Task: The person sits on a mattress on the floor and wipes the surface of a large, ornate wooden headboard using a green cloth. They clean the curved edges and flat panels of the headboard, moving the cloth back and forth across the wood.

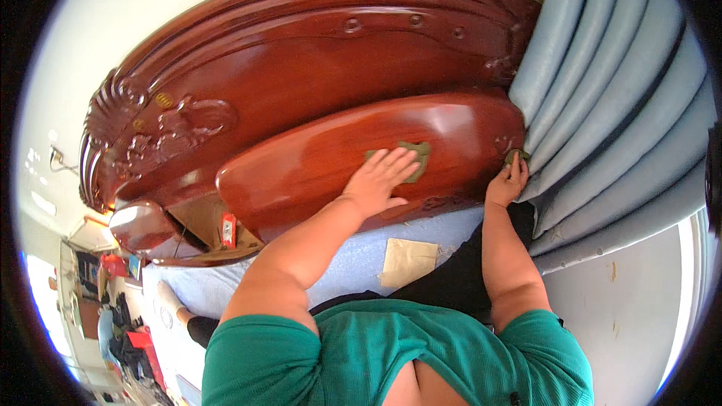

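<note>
A glossy red-brown carved wooden headboard (316, 62) stands before me, with a raised, rounded wooden panel (316, 152) along its lower part. My left hand (379, 180) lies spread over a green cloth (418, 166), pressing it flat on that panel. At the panel's right end, beside the curtain, my right hand (509, 180) pinches another piece of green cloth (516, 155) with its fingertips against the wood. Whether the two pieces are separate cloths I cannot tell.
Blue-grey curtains (609, 101) hang close on the right. A light blue bed sheet (355, 259) lies below, bearing a beige paper or cloth piece (409, 262). On the left, an open headboard compartment (203, 214) holds a red box (228, 230). Clutter stands at far left.
</note>
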A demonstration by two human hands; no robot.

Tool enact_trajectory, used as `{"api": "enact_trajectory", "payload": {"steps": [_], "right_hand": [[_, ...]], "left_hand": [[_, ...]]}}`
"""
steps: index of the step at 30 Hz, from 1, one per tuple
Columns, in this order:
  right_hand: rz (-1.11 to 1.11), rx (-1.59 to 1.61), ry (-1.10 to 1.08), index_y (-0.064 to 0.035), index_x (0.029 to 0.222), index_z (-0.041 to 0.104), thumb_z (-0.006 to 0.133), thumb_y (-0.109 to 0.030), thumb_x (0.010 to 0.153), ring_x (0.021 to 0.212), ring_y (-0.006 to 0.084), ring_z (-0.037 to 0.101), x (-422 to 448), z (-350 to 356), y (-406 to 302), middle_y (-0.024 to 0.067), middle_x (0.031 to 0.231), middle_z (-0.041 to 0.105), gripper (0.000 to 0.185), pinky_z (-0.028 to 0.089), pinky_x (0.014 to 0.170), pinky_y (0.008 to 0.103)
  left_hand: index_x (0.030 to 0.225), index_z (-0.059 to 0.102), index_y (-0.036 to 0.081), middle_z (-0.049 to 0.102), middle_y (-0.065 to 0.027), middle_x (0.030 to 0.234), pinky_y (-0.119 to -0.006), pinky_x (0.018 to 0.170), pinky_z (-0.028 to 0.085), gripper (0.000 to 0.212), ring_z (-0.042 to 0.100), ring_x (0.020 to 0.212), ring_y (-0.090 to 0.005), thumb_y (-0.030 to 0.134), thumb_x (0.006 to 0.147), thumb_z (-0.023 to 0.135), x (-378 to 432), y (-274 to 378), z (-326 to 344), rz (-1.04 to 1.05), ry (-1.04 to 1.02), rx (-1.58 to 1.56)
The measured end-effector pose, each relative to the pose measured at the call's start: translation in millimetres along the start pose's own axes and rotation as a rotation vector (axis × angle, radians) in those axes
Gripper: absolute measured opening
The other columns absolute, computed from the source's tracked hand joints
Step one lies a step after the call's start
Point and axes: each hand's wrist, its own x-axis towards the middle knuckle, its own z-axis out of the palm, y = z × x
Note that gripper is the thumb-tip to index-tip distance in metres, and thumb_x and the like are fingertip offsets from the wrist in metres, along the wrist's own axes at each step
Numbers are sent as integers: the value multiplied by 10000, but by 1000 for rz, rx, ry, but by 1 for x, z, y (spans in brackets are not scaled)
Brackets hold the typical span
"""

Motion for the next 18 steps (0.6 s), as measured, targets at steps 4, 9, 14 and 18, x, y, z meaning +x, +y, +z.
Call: {"api": "enact_trajectory", "payload": {"steps": [4, 9, 14, 18], "right_hand": [[59, -56, -76, -190, 1399, 577, 467, -88, 1018, 1344, 401, 415, -2, -6, -5, 197, 1493, 429, 409, 399, 1073, 497], [-190, 15, -180, -127, 1433, 528, 424, -113, 1037, 1430, 366, 336, -19, -3, -37, 160, 1553, 377, 410, 306, 1173, 473], [-757, -41, -450, -47, 1365, 542, 447, 17, 892, 1388, 450, 374, -93, 32, -136, 207, 1448, 486, 487, 273, 1174, 530], [-1225, -19, -867, -99, 1349, 565, 560, -85, 897, 1371, 363, 420, -128, 39, -223, 104, 1360, 551, 452, 315, 1157, 529]], "left_hand": [[1556, 288, 102, 179, -131, 1640, -477, 1235, 61, 941, 103, 1526, -309, 694, 867, 533, -106, -47, -9, -420, -138, -31], [1529, 263, -29, 137, -222, 1627, -524, 1219, 82, 1094, 71, 1516, -378, 721, 806, 598, -182, -96, 1, -880, 106, 70], [1535, 194, -72, 62, -302, 1614, -562, 1209, 24, 1178, -3, 1508, -446, 750, 791, 591, -129, -78, -32, -927, 117, -91], [1562, 249, 72, 131, -177, 1640, -516, 1229, 37, 1015, 37, 1524, -361, 734, 846, 530, -122, -78, -18, -534, 171, -54]]}}
